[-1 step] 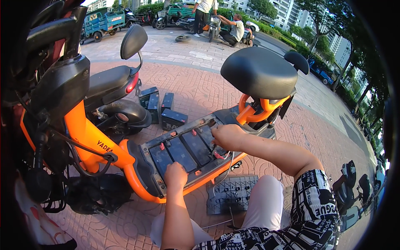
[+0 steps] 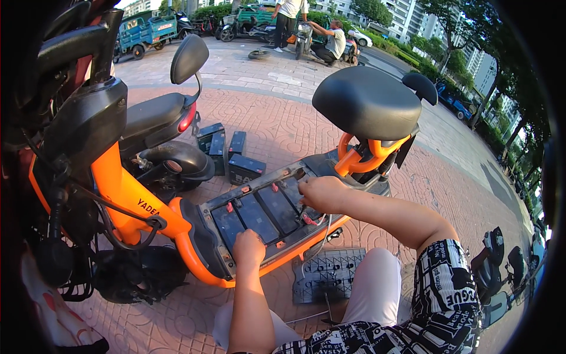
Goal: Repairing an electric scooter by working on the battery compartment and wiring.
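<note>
At the centre of the frame, a row of batteries (image 2: 254, 213), dark and flat-topped with red fittings (image 2: 230, 207), lies in the open footboard of the orange scooter (image 2: 115, 183). Your left hand (image 2: 249, 248) curls at the row's lower edge, your right hand (image 2: 323, 194) over its right end; whether their fingers pinch anything cannot be told. Loose batteries (image 2: 246, 167) stand beyond the upper rim (image 2: 259, 185); a ribbed panel (image 2: 354, 258) lies below, beside your knee. Paving (image 2: 253, 106) extends across the upper centre.
</note>
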Demonstrator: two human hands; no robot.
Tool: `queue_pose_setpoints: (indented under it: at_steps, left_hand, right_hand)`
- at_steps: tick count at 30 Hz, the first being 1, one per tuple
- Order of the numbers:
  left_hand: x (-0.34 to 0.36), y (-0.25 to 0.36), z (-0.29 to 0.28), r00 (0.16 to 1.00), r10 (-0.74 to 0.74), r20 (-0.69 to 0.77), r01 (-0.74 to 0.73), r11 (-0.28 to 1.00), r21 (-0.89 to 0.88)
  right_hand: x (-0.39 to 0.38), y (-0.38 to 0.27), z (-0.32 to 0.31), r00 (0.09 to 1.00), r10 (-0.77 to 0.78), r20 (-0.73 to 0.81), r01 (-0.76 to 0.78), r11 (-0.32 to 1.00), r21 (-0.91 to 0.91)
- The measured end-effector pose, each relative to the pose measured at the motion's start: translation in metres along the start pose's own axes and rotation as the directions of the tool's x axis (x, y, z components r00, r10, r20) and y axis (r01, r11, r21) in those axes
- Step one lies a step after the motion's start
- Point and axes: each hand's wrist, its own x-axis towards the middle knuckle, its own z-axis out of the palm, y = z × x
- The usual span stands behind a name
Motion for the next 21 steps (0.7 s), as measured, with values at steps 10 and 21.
queue_pose_setpoints:
  at_steps: [10,21]
  left_hand:
    - [0.000,-0.019,0.006,0.998,-0.006,0.066,0.008,0.999,-0.031]
    - [0.009,-0.011,-0.001,0.991,0.115,-0.071,-0.115,0.993,0.007]
  right_hand:
    - [-0.010,-0.002,0.018,0.977,-0.083,-0.195,0.154,0.912,0.381]
    - [-0.055,-0.003,0.031,0.714,0.047,-0.699,0.422,0.768,0.483]
